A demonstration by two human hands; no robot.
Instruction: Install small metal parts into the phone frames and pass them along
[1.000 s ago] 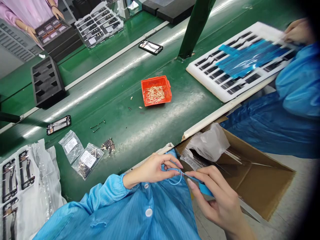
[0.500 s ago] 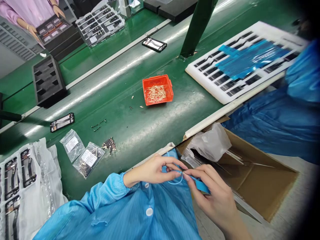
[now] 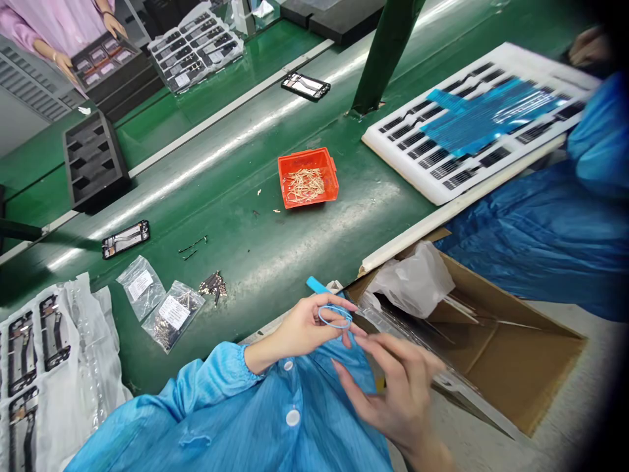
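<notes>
On the green, shiny tabletop stands a red tray; counted from it, one phone frame lies at twelve o'clock, a white panel between two and three, two plastic bags near eight, small metal parts at seven

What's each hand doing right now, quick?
Left hand: closed, holding a thin blue looped cord.
Right hand: open, blurred, nothing visible in its grip.

Left hand holding thin light-blue looped cord, blurred bare right hand alongside, square orange plastic bin on glossy green bench
</notes>
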